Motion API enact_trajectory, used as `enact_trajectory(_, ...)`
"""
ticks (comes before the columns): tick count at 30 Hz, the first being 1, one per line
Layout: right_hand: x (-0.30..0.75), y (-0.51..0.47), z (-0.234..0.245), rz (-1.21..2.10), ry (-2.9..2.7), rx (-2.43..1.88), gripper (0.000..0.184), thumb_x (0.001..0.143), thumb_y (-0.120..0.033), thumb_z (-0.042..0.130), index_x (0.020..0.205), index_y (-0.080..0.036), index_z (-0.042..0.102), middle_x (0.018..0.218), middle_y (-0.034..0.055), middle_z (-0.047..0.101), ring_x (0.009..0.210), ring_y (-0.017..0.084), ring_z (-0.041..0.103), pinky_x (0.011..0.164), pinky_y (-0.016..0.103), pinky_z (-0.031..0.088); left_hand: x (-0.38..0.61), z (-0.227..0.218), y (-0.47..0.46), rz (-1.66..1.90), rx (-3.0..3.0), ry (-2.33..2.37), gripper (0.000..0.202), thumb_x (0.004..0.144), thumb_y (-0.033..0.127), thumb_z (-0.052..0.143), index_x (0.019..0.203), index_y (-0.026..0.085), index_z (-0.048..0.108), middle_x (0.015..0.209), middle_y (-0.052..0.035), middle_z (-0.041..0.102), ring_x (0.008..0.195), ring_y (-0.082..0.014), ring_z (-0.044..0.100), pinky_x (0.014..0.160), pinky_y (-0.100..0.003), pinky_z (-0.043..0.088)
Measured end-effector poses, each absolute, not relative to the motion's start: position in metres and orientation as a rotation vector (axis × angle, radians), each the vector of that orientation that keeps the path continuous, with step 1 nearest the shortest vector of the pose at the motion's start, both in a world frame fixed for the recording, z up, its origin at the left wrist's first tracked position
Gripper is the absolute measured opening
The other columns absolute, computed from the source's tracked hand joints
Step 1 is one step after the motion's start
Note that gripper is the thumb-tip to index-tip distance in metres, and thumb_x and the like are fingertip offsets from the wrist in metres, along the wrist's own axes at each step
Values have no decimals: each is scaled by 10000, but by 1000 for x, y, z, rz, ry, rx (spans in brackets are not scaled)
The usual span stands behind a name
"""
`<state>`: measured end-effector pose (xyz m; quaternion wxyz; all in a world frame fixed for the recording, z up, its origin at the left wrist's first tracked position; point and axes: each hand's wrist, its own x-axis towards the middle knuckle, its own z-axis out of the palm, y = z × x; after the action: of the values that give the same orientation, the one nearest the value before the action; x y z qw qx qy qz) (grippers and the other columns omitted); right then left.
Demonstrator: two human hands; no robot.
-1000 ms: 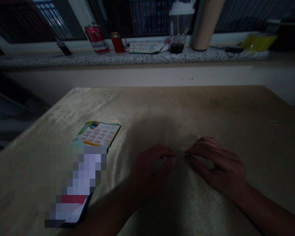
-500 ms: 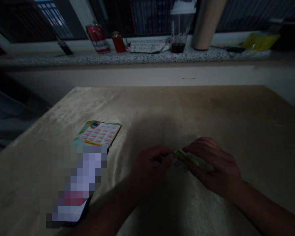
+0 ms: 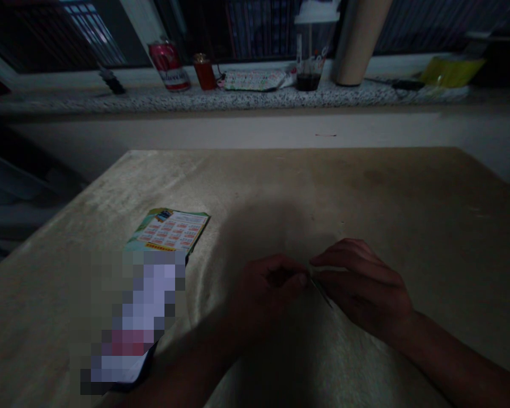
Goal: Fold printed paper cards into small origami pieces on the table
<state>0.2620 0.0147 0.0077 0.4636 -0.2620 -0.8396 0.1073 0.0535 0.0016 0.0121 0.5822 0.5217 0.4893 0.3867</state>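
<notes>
A small folded piece of printed paper (image 3: 323,293) is between my hands, above the table, showing as little more than a thin dark edge. My left hand (image 3: 272,289) is closed, thumb and forefinger pinching its upper left end. My right hand (image 3: 368,283) presses against the paper's right side with its fingers close together; the upper fingers reach toward the left fingertips. Much of the paper is hidden by the right fingers. On the table to the left lies a printed leaflet (image 3: 172,229) with a grid of reddish figures, partly beneath a blurred-out phone (image 3: 131,368).
A pale cloth covers the table (image 3: 259,175). Behind it, the speckled windowsill (image 3: 136,103) carries a red can (image 3: 169,66), an orange bottle (image 3: 204,72), a patterned pouch (image 3: 253,81), a lidded cup (image 3: 311,51) with dark liquid, a tall tan cylinder (image 3: 359,42) and a yellow packet (image 3: 453,72).
The folded paper has turned from showing its green and white print to nearly edge-on. My left fingertips have moved slightly right and down, toward the right hand.
</notes>
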Motion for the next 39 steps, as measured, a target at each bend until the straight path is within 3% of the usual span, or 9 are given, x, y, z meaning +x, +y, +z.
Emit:
enact_trajectory(9, 262, 11, 10, 422, -2092, -789, 223, 863, -97, 723, 1067, -180, 693, 923, 64, 753, 804, 188, 697, 724, 353, 575, 53, 12, 0, 909, 1207, 1122, 123, 785, 264, 728, 856, 163, 728, 753, -18, 725, 681, -142, 656, 643, -249, 513)
enact_trajectory(14, 264, 7, 10, 565, -2111, -849, 267, 860, -200, 751, 1114, -157, 682, 999, 90, 744, 853, 188, 715, 722, 311, 596, 52, 12, -1, 925, 1178, 1028, 136, 817, 278, 726, 870, 153, 711, 765, -17, 718, 695, -132, 654, 661, -243, 513)
enact_trajectory(18, 265, 6, 10, 666, -2125, -832, 311, 862, -198, 749, 1162, -170, 674, 1022, 89, 732, 868, 186, 716, 742, 311, 600, 53, 11, -1, 913, 1139, 996, 162, 819, 289, 737, 894, 149, 703, 784, -23, 722, 711, -131, 662, 671, -243, 513)
enact_trajectory(25, 260, 8, 14, 804, -2048, -811, 159, 893, -137, 685, 1043, -190, 693, 925, 62, 725, 776, 164, 704, 657, 281, 588, 52, 10, 1, 888, 1172, 1009, 169, 795, 287, 746, 889, 157, 692, 804, -38, 728, 728, -157, 678, 689, -277, 535)
enact_trajectory(29, 261, 7, 15, 682, -1960, -872, 120, 884, -90, 653, 921, -195, 700, 830, 42, 722, 678, 145, 691, 582, 257, 555, 47, 12, 0, 941, 1474, 1025, 94, 856, 217, 668, 937, 183, 700, 839, -27, 704, 780, -161, 670, 724, -287, 532)
enact_trajectory(34, 262, 6, 15, 545, -1861, -982, 101, 871, -107, 676, 895, -202, 699, 869, 50, 749, 745, 156, 721, 640, 258, 571, 41, 23, -8, 1030, 2094, 1011, 254, 829, 121, 618, 1067, 180, 683, 1053, -80, 593, 960, -198, 614, 825, -334, 536)
enact_trajectory(37, 260, 7, 11, 612, -1778, -1018, 78, 878, -138, 661, 846, -207, 678, 863, 44, 750, 734, 151, 719, 624, 245, 569, 42, 23, -12, 953, 2385, 1073, 147, 830, 138, 649, 970, 171, 679, 1107, -102, 597, 1021, -240, 589, 888, -397, 516)
enact_trajectory(39, 259, 8, 6, 713, -1707, -1071, 63, 883, -158, 650, 850, -211, 653, 757, 13, 715, 632, 133, 685, 541, 218, 544, 44, 19, -13, 917, 2587, 1112, 61, 873, 132, 628, 824, 165, 644, 1080, -99, 640, 990, -250, 591, 900, -436, 487)
